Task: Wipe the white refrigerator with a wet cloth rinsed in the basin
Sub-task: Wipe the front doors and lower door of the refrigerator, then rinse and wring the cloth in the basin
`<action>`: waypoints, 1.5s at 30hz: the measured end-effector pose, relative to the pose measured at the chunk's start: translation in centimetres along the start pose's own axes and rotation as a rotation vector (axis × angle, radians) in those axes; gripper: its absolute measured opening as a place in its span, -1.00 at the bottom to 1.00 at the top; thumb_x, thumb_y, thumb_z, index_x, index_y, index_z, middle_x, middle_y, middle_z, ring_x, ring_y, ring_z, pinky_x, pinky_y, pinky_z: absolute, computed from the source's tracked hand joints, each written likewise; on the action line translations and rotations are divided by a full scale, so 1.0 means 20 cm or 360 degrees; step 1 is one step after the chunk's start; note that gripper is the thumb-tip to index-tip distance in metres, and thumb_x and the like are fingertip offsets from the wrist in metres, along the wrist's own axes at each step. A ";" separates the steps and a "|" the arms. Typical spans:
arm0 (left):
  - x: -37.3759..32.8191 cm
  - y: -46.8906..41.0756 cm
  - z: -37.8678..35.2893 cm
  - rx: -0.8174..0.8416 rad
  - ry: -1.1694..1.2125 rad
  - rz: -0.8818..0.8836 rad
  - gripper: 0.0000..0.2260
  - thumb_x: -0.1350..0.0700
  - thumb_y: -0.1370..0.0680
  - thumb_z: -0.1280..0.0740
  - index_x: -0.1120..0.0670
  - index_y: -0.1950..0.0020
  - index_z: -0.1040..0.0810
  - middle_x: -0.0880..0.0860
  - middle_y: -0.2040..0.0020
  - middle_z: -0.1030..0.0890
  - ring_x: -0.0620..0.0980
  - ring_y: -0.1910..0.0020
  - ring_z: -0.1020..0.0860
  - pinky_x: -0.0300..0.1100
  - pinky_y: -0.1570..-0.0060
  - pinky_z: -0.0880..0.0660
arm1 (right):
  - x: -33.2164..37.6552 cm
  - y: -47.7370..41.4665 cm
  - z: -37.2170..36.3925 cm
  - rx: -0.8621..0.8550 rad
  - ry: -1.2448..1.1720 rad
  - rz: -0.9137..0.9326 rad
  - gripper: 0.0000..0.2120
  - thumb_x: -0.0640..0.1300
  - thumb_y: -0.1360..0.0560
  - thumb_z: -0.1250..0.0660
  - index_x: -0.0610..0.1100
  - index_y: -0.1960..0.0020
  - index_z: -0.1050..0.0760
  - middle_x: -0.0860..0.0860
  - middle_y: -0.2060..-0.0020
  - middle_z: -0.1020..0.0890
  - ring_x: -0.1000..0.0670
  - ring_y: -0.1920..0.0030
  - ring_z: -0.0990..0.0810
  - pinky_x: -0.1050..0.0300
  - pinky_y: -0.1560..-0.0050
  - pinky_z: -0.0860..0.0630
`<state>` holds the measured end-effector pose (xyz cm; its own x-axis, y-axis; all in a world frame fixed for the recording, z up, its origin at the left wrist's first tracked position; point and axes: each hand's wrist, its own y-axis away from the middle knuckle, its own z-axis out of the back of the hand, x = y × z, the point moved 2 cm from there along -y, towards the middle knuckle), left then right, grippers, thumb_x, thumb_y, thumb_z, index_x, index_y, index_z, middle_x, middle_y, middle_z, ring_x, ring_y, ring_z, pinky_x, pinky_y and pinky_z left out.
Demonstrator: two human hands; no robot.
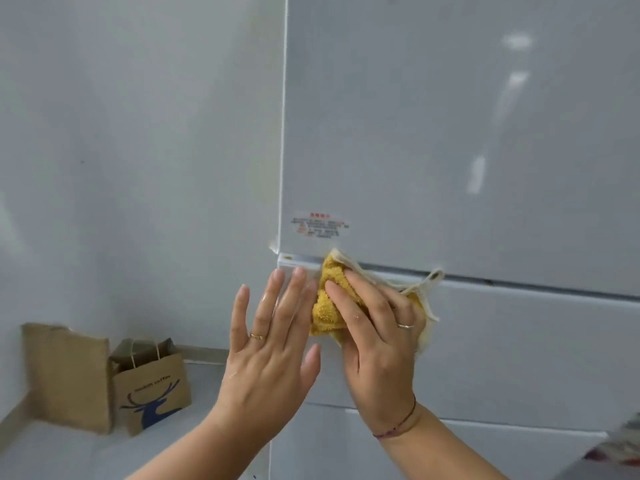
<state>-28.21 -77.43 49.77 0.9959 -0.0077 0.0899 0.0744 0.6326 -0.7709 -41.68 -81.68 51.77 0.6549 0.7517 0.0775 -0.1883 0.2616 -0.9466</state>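
Closest in, two bare forearms reach up, and the right wrist wears a thin dark bracelet [401,424]. The left hand [270,344] is spread wide, fingers straight and holding nothing, a ring on one finger, its fingertips up at the left corner of the lower door. Right beside it, the right hand [377,344] has its grip full: fingers wrapped over a bunched yellow cloth [327,306], pressing it flat against the white refrigerator [450,150]. The cloth sits just at the seam [519,284] between the upper door and the panel beneath, with its pale edging and a hanging loop poking out to the right of the knuckles. Just above the cloth, a small sticker [320,226] with red and grey print sits low on the upper door, too blurred to read. Further back on the left, on the floor against the pale wall [121,133], stand a plain brown bag [67,372] and, touching it, a paper bag with a blue deer [152,386].
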 end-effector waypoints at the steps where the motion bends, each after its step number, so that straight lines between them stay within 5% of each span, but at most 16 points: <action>1: 0.03 -0.03 0.07 0.0005 0.0080 0.0044 -0.36 -0.02 -0.49 -0.24 0.19 -0.52 -0.20 0.12 -0.55 -0.16 0.10 -0.54 -0.09 0.18 -0.47 -0.03 | 0.07 -0.04 0.00 0.0089 -0.0059 -0.0017 -0.65 -0.18 -0.55 -0.32 -0.01 -0.32 -0.49 0.05 -0.28 -0.52 -0.01 -0.18 -0.48 -0.05 -0.14 -0.41; 7: 0.39 -0.08 0.61 0.0425 0.0475 0.0541 -0.50 -0.02 -0.44 -0.17 0.13 -0.35 -0.40 0.04 -0.37 -0.43 0.01 -0.42 -0.29 0.02 -0.39 -0.14 | 0.62 -0.42 -0.03 0.0674 -0.0582 -0.0315 -0.63 -0.07 -0.52 -0.16 0.03 -0.32 -0.41 0.09 -0.16 -0.52 0.07 -0.15 -0.46 0.12 -0.19 -0.46; 10: 0.61 0.04 0.84 0.0744 0.1073 0.1253 -0.68 0.02 -0.36 -0.23 -0.07 -0.11 -0.44 -0.12 -0.05 -0.56 -0.08 -0.07 -0.52 -0.04 -0.14 -0.47 | 0.91 -0.47 -0.09 0.0926 -0.0847 -0.0486 -0.66 -0.12 -0.47 -0.23 0.05 -0.23 -0.42 0.14 -0.07 -0.53 0.13 -0.10 -0.42 0.17 -0.09 -0.44; 12: 0.76 0.25 1.07 0.0676 0.1392 0.1724 -0.70 0.16 -0.39 -0.30 -0.06 -0.09 -0.46 -0.06 0.07 -0.61 -0.15 0.12 -0.59 -0.09 0.07 -0.58 | 1.23 -0.44 -0.11 0.1187 -0.1075 -0.0550 -0.70 -0.12 -0.45 -0.28 0.11 -0.13 -0.34 0.17 0.02 -0.53 0.11 -0.02 -0.46 0.10 0.03 -0.46; 14: 0.84 0.34 1.15 0.0639 0.1457 0.1900 -0.70 0.28 -0.43 -0.31 0.02 -0.11 -0.49 0.00 0.10 -0.62 -0.23 0.25 -0.57 -0.29 0.26 -0.53 | 1.36 -0.41 -0.13 0.1317 -0.1177 -0.0651 -0.73 -0.10 -0.44 -0.30 0.14 -0.01 -0.25 0.14 0.11 -0.53 0.04 0.06 -0.50 0.03 0.14 -0.47; 20: 1.12 1.07 1.68 0.0395 0.1021 0.2534 -0.91 0.18 -0.44 -0.36 0.08 0.08 -0.54 0.04 0.21 -0.57 0.01 0.21 -0.51 -0.12 0.14 -0.46 | 2.18 -0.18 -0.10 0.1778 -0.1567 -0.0182 -0.78 -0.14 -0.45 -0.36 0.01 0.06 -0.31 0.10 0.11 -0.48 0.00 0.02 -0.46 0.21 0.13 -0.31; 23: 1.17 1.39 1.92 0.0220 0.0873 0.2763 -0.91 0.15 -0.45 -0.38 0.06 0.06 -0.56 0.11 0.13 -0.64 0.10 0.09 -0.59 -0.02 0.00 -0.53 | 2.55 -0.03 -0.03 0.1955 -0.1712 0.0037 -0.78 -0.15 -0.45 -0.35 0.01 0.06 -0.31 0.08 0.09 -0.47 -0.01 0.00 -0.45 0.21 0.10 -0.30; 30: 1.14 1.93 2.40 -0.0188 0.0643 0.3142 -0.89 0.21 -0.49 -0.37 0.09 -0.01 -0.56 0.07 0.16 -0.61 0.03 0.18 -0.54 -0.15 0.15 -0.46 | 3.21 0.29 0.18 0.2242 -0.1966 0.0312 -0.81 -0.09 -0.48 -0.35 0.02 0.04 -0.33 0.11 0.07 -0.47 0.02 -0.01 -0.43 0.16 0.07 -0.35; 34: 1.12 2.27 2.62 -0.0408 0.0547 0.3321 -0.86 0.21 -0.48 -0.40 0.07 -0.02 -0.57 0.08 0.06 -0.64 0.06 0.02 -0.58 -0.09 -0.02 -0.49 | 3.56 0.50 0.31 0.2386 -0.2050 0.0480 -0.82 -0.08 -0.49 -0.34 0.01 0.03 -0.33 0.04 0.04 -0.52 -0.03 0.00 -0.46 0.12 0.09 -0.39; 45: 1.28 3.08 2.90 -0.0626 0.0493 0.3601 -0.91 0.16 -0.51 -0.38 0.02 0.01 -0.57 0.01 0.06 -0.65 0.01 0.01 -0.58 -0.08 -0.04 -0.49 | 4.32 1.03 0.44 0.2686 -0.1939 0.0719 -0.83 -0.08 -0.52 -0.32 -0.04 -0.05 -0.37 0.03 -0.01 -0.51 -0.02 -0.03 -0.45 0.13 0.06 -0.38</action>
<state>-1.13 6.26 41.23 -0.5584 0.1427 -0.8172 -0.8050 -0.3313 0.4922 4.50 -6.06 41.64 -0.1646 0.6386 0.7518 -0.9221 -0.3703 0.1126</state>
